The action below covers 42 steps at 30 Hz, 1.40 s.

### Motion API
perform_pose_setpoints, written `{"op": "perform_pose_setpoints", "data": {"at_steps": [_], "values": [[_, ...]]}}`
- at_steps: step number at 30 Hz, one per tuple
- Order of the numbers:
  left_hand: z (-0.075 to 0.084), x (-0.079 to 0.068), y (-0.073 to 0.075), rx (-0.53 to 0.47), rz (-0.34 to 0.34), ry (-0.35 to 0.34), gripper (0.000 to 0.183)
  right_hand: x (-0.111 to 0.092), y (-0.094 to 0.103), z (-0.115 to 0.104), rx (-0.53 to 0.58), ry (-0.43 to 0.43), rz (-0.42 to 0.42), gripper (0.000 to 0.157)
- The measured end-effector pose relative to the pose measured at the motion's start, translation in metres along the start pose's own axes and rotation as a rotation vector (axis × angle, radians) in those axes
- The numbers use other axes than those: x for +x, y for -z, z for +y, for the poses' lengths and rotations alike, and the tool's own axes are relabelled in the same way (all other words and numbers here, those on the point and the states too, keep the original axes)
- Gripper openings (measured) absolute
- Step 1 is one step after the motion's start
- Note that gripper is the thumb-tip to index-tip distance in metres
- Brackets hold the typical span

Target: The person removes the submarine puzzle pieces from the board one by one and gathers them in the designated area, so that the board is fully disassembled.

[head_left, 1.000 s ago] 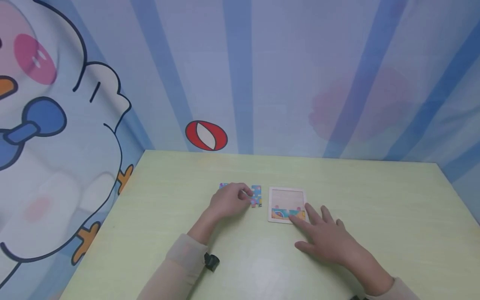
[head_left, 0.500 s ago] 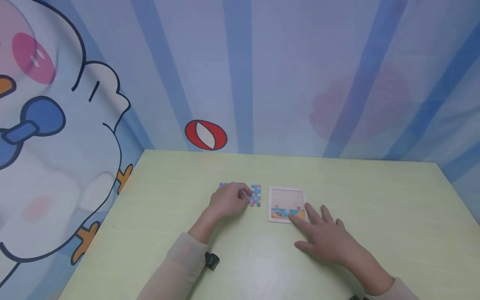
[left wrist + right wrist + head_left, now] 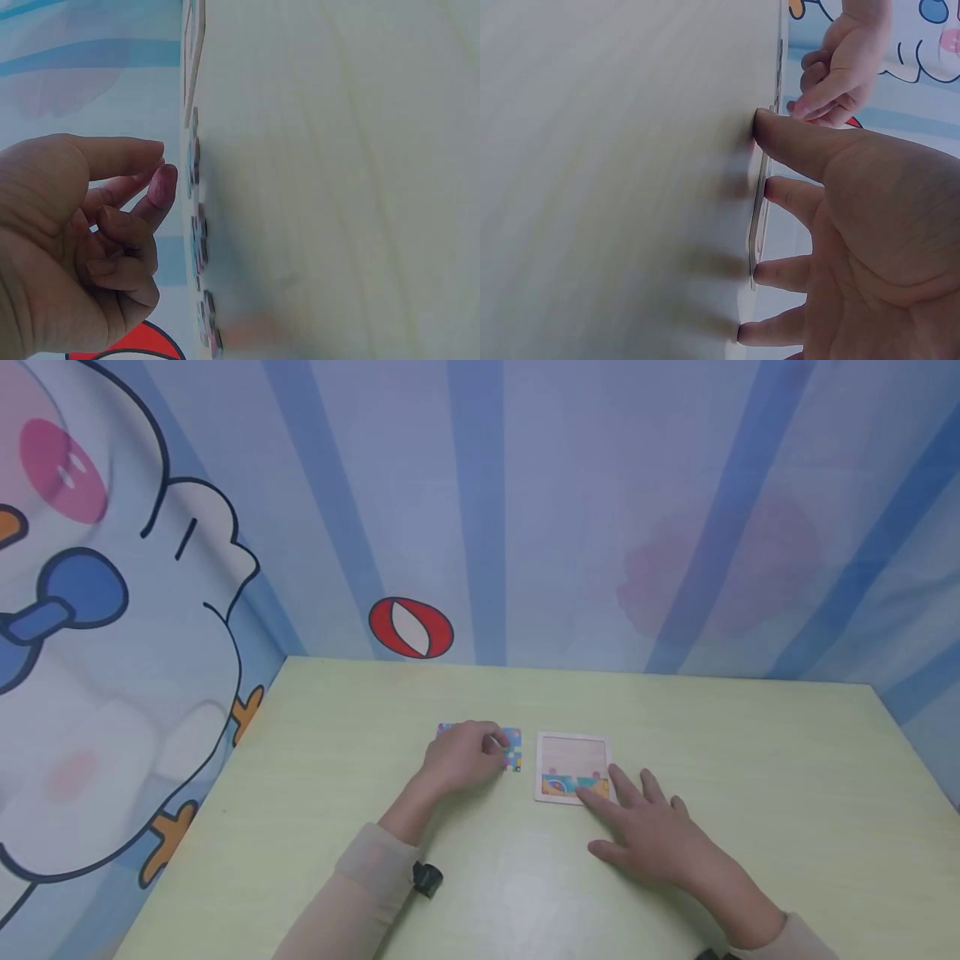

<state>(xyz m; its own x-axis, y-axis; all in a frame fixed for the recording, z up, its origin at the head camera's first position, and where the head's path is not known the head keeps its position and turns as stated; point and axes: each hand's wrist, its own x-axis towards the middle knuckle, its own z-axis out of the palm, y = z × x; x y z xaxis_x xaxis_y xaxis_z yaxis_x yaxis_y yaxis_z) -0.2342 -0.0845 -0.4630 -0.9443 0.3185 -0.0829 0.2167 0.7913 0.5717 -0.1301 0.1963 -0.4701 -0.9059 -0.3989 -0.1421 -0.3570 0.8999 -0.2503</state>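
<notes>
My left hand [image 3: 463,757] hovers low over several jigsaw pieces [image 3: 514,737], partly hiding them. In the left wrist view its fingers curl loosely, thumb near a fingertip; I see nothing held between them. Those pieces [image 3: 195,154] lie flat on the table, apart from the fingers. To their right sits a shallow square puzzle tray [image 3: 537,768]. A row of teal and orange pieces [image 3: 556,786] fills its near end, with bare board above. My right hand [image 3: 651,835] spreads its fingers, index fingertip on that row and another finger by the tray's right rim.
The pale yellow-green tabletop [image 3: 750,752] reaches back to a blue striped cloth backdrop [image 3: 570,510]. A large cartoon bird [image 3: 112,693] is printed on the left side. On the left wrist is a small black device [image 3: 427,879].
My left hand has shifted slightly to the right and covers a little more of the pieces. The right hand stays in place by the tray.
</notes>
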Motion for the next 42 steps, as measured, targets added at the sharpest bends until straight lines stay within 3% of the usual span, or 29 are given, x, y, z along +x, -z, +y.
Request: {"op": "perform_pose_setpoints", "data": {"at_steps": [6, 20, 31, 42], "values": [[0.012, 0.0, -0.002, -0.045, -0.047, -0.022, 0.015, 0.0, 0.0, 0.0, -0.004, 0.002, 0.005, 0.066], [0.034, 0.003, -0.023, -0.02, -0.159, -0.1, 0.027, -0.001, -0.001, 0.001, -0.015, 0.018, 0.021, 0.067], [0.038, 0.005, -0.035, 0.075, -0.168, -0.083, 0.034, 0.0, -0.003, 0.003, -0.007, 0.018, 0.016, 0.067], [0.038, 0.005, -0.036, 0.092, -0.155, -0.074, 0.026, 0.002, -0.005, 0.004, -0.009, 0.019, 0.016, 0.067]]}}
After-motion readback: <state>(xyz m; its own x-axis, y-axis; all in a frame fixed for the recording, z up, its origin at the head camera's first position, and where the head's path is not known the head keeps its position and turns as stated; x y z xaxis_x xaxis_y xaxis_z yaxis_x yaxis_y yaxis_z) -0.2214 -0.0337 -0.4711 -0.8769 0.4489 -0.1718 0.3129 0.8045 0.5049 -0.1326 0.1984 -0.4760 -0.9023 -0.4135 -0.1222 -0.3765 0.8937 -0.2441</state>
